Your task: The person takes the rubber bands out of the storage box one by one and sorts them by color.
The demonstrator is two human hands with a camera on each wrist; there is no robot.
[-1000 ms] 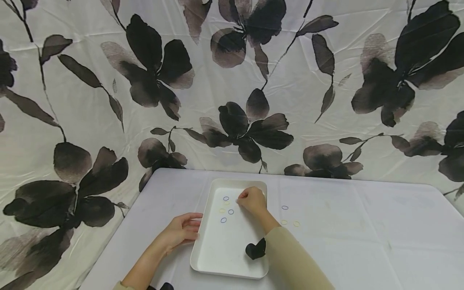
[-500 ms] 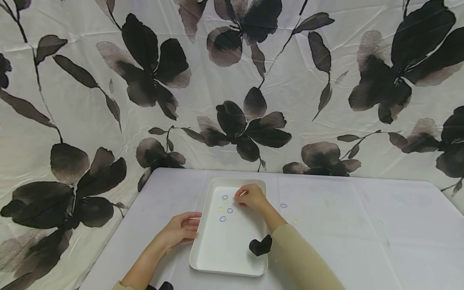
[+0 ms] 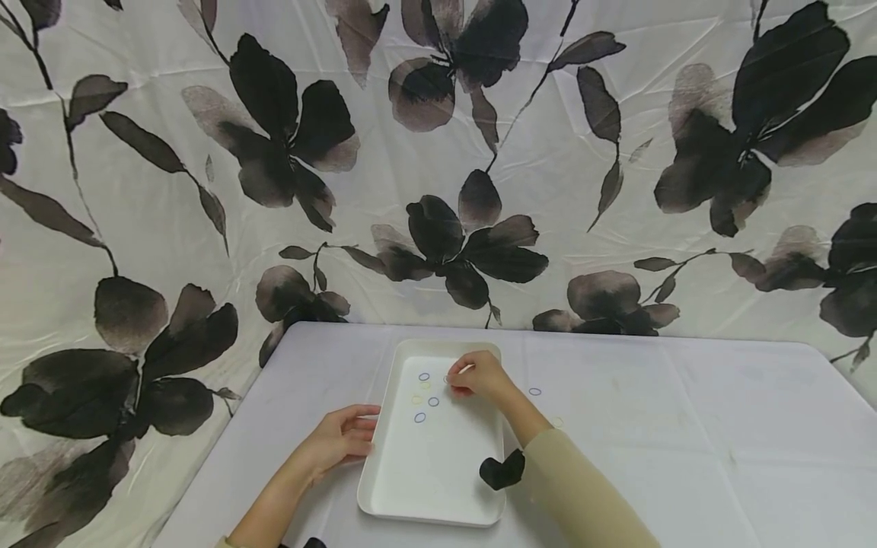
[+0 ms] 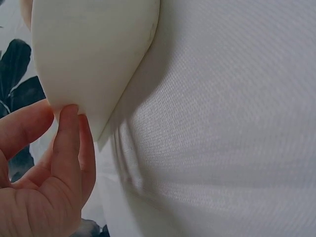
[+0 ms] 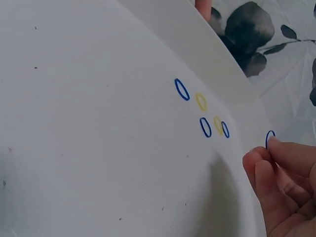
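My right hand (image 3: pixel 479 375) is above the upper part of a white tray (image 3: pixel 432 479), pinching a thin blue ring (image 5: pixel 267 140) between thumb and fingertips, as the right wrist view shows. Three other blue rings (image 5: pixel 182 89) and two yellow rings (image 5: pixel 201 101) lie flat on the tray floor, close to its left wall. Outside the tray, my left hand (image 3: pixel 336 438) rests with extended fingers against the left side. The left wrist view has its fingertips (image 4: pixel 69 111) touching the tray's outer wall (image 4: pixel 94 54).
On the white-covered table (image 3: pixel 658 457), right of the tray, lie a blue ring (image 3: pixel 535 391) and a yellow ring (image 3: pixel 558 422). A floral cloth (image 3: pixel 438 167) hangs behind the table. A black strap piece (image 3: pixel 502 469) sticks out from my right sleeve (image 3: pixel 582 487) over the tray.
My right hand stays over the tray's upper part, shifting only slightly. The right sleeve has moved right and now covers one yellow ring on the table. The left hand keeps its place.
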